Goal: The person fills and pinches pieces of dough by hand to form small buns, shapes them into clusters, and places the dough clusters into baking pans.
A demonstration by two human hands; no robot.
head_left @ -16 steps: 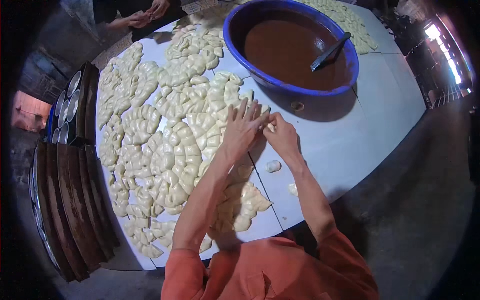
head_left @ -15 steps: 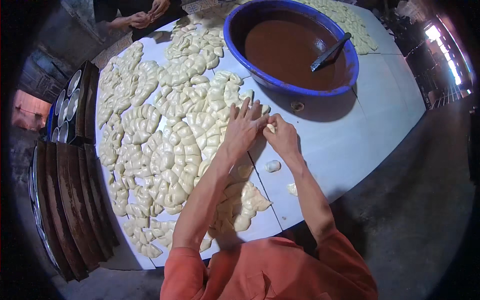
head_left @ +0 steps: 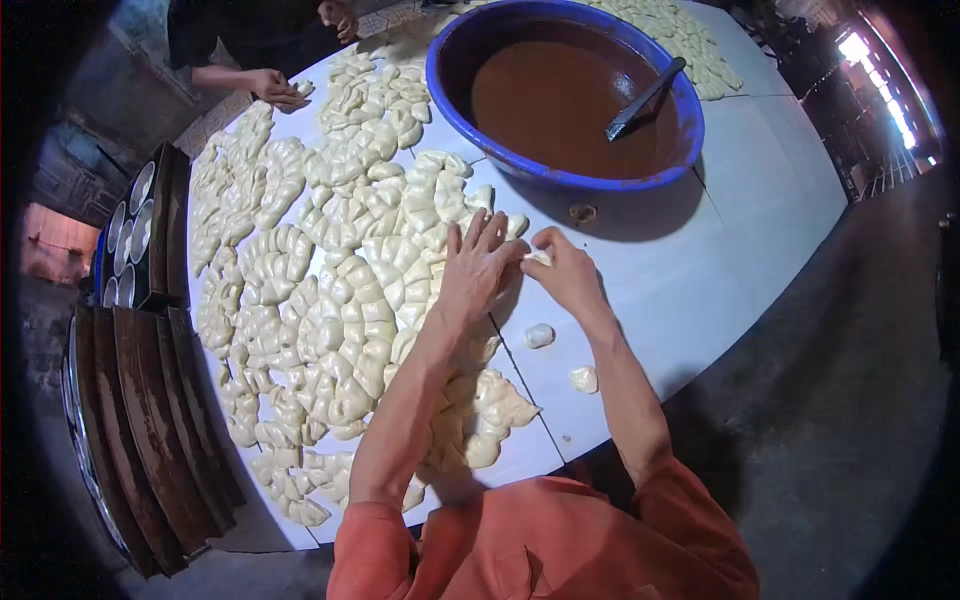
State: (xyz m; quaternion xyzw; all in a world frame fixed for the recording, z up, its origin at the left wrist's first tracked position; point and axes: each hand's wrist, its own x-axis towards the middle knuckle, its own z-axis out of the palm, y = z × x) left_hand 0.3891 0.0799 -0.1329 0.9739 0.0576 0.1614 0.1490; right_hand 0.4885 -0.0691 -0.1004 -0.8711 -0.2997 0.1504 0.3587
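Note:
My left hand (head_left: 474, 268) lies with its fingers spread over the edge of the pale, glossy dough pieces (head_left: 355, 300), which cover the table's left half. Right beside it, my right hand (head_left: 566, 278) is closed, pinching a small dough piece (head_left: 540, 258) between thumb and fingers. The left thumb reaches toward that piece; whether it touches is hard to make out. Nearer to me, two loose dough lumps, one whitish (head_left: 539, 335) and one cream (head_left: 583, 379), rest on the white tabletop (head_left: 660, 290).
Beyond my hands stands a blue basin (head_left: 560, 178) of brown filling, with a dark spatula (head_left: 645, 100) in it. Stacked dark trays (head_left: 150, 420) and round tins (head_left: 135, 235) line the left side. A co-worker's hand (head_left: 275, 88) is at the far left table edge.
The co-worker's hands have parted, one coming down to the far dough. My hands stay close together, and the right one has shifted slightly against the left. The view has shifted a little.

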